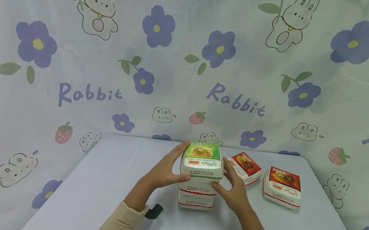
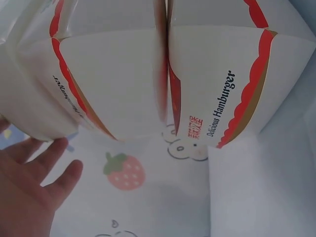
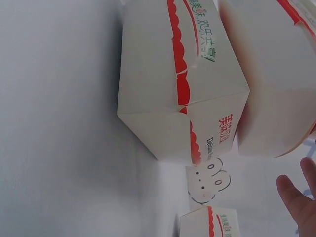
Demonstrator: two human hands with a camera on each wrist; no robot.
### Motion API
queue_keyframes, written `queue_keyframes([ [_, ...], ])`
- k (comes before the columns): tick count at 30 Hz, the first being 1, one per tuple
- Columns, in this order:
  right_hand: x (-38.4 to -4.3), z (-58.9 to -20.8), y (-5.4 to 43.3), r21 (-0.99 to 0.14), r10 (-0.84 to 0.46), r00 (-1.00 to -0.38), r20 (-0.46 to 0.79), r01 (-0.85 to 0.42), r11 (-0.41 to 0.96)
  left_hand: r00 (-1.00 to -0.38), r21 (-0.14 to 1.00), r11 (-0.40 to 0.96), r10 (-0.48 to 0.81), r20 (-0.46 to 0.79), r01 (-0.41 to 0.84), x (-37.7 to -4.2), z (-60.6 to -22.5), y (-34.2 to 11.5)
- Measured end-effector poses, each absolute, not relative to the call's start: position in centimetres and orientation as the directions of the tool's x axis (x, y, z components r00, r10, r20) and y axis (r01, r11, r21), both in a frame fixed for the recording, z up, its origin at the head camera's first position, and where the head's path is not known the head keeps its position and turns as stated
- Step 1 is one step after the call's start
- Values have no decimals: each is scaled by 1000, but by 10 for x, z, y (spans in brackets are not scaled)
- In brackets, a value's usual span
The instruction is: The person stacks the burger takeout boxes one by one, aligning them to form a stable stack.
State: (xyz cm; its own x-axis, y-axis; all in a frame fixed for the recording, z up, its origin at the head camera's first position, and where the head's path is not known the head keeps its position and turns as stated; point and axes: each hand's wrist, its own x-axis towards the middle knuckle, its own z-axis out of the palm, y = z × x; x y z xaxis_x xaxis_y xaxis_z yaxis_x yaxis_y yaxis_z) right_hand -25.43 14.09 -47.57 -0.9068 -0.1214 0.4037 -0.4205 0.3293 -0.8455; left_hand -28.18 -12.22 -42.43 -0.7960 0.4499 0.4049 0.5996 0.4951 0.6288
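A hamburger box with a green picture lid (image 1: 202, 155) sits at the top of a stack in the head view. Below it are red-trimmed white hamburger boxes (image 1: 195, 202). My left hand (image 1: 161, 169) holds the green-lidded box at its left side, thumb along the front. From the right, my right hand (image 1: 235, 192) holds the same box, its thumb near the front corner. In the left wrist view, spread fingers (image 2: 64, 173) reach the edge of the uppermost box. The right wrist view shows fingertips (image 3: 291, 190) beside the stack; their contact is out of sight there.
Two more hamburger boxes with red picture lids, one behind the right hand (image 1: 246, 166) and one farther right (image 1: 282, 187), rest on the white table (image 1: 118, 172). A curtain (image 1: 178, 62) with rabbits and flowers hangs behind the table.
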Motion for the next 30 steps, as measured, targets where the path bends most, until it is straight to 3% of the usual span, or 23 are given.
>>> queue_keyframes([
  [21, -255, -478, 143, -846, -103, -918, 383, -393, 359, -799, 630, 498, 447, 402, 595, -283, -429, -123],
  [30, -262, -484, 158, -770, -150, -827, 542, -560, 307, -789, 629, 482, 441, 427, 610, -282, -429, -122],
])
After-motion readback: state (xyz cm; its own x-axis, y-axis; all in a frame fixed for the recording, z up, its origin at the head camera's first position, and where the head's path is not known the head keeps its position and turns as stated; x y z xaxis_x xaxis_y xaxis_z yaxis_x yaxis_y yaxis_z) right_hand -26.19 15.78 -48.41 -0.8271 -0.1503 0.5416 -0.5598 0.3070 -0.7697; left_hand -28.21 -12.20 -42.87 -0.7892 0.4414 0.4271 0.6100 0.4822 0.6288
